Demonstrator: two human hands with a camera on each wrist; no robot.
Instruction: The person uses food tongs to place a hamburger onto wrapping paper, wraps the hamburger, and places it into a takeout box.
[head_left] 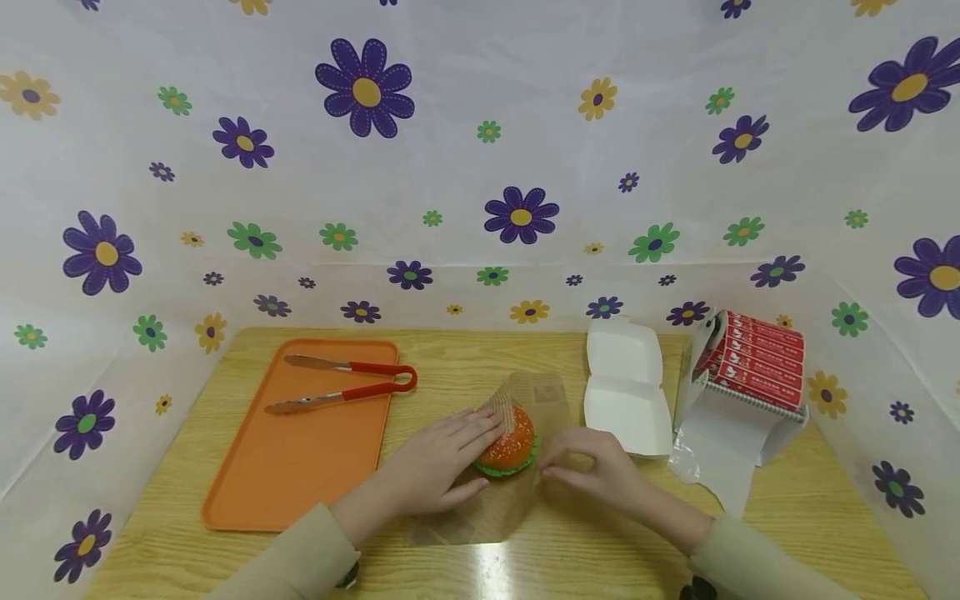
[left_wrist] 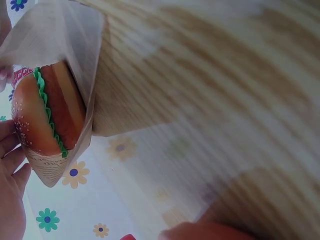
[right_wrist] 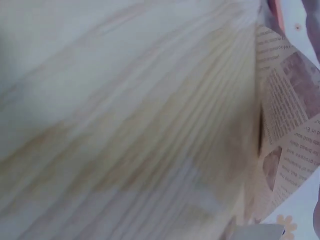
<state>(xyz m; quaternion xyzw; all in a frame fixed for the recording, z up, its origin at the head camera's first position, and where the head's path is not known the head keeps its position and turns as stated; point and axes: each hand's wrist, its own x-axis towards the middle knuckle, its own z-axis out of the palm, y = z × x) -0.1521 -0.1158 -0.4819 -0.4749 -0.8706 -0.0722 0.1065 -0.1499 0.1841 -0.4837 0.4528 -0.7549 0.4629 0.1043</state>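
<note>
Pressing one paper sheet (head_left: 525, 400) onto one burger (head_left: 508, 450), left hand (head_left: 438, 462) lies flat; right hand (head_left: 592, 471) pinches paper.

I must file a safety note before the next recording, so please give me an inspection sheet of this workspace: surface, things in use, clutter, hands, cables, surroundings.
Surface: wooden table, with glare at its near edge.
Things in use: toy burger lying on a printed wrapping paper; one corner of the paper is folded over the burger.
Clutter: orange tray with red-handled tongs on it; open white box; paper roll holder at the right.
Hands: left hand rests flat on the burger and the folded corner; right hand pinches the paper beside the burger.
Cables: nothing seen.
Surroundings: flower-printed cloth behind and at both sides.
</note>
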